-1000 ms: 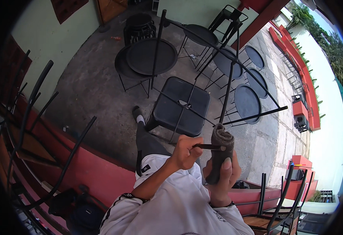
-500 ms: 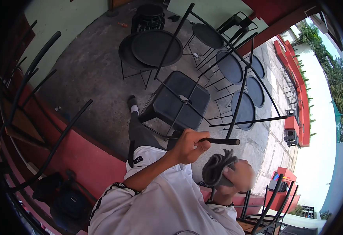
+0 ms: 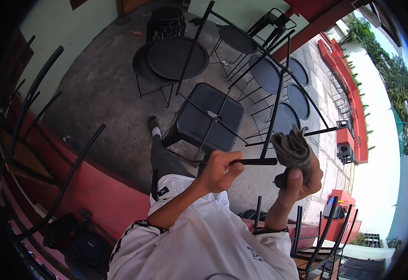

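My left hand (image 3: 220, 171) grips a short black bar (image 3: 260, 161) of a metal stand (image 3: 271, 121), whose thin legs and crossed rods rise over a black square stool (image 3: 190, 114). My right hand (image 3: 304, 179) holds a bunched dark grey cloth (image 3: 291, 148) just to the right of the bar's end, with a small gap showing between them. My legs (image 3: 159, 154) reach down beside the stool, with a dark shoe (image 3: 152, 123) on the floor.
Round black tray tables (image 3: 178, 56) stand behind and to the right, near stacked stools (image 3: 166, 21). Upturned chairs (image 3: 45, 107) line the red ledge (image 3: 106, 182) at left, with more chairs (image 3: 325, 233) at lower right. A dark bag (image 3: 92, 245) sits at lower left.
My right hand and the cloth, earlier wrapped at the bar's end, have moved off to the right, then upward, uncovering that end. My left hand still grips the bar.
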Demonstrator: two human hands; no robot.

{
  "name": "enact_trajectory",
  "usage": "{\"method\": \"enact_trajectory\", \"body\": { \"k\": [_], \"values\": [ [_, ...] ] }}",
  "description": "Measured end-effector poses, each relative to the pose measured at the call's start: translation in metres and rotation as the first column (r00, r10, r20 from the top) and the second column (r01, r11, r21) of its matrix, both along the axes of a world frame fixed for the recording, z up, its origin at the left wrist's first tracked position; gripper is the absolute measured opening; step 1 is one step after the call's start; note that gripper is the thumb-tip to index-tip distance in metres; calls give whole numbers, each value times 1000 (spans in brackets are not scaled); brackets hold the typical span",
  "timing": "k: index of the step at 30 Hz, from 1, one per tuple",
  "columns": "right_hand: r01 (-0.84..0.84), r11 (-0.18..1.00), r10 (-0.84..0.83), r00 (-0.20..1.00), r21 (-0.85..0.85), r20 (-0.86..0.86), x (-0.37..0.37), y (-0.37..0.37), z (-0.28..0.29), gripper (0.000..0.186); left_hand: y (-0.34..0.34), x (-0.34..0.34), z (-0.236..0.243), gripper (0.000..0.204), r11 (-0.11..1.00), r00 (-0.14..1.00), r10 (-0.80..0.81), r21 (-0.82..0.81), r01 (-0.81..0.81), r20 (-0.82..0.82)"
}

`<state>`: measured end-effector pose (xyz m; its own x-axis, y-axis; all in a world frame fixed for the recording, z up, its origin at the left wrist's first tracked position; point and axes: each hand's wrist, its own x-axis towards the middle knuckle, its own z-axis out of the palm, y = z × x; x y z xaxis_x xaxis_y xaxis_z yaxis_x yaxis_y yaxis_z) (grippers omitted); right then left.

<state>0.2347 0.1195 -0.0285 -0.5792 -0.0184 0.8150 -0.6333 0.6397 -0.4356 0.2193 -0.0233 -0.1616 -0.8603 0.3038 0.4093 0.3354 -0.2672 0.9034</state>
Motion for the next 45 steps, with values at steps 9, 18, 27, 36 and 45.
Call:
{"method": "enact_trajectory", "body": {
  "k": [9,18,27,36,45],
  "values": [
    [-292,905,414,442,-309,796,-10,-7,45,44,11,4,-3,38,983,997,67,169,-72,37],
    [-381,854,473,282,-355,835,-19,2,46,44,10,10,7,26,989,992,92,122,-81,-85],
    [-148,377,816,520,-914,252,-21,42,3,55,7,20,10,58,998,998,58,24,-57,-19],
    [-544,834,548,801,-92,240,-23,-9,-29,37,2,28,-8,40,973,985,164,173,-154,-45],
    [-282,955,291,952,-96,95,-102,-18,-36,28,-20,34,-1,49,977,980,199,76,-199,6]
  ]
}}
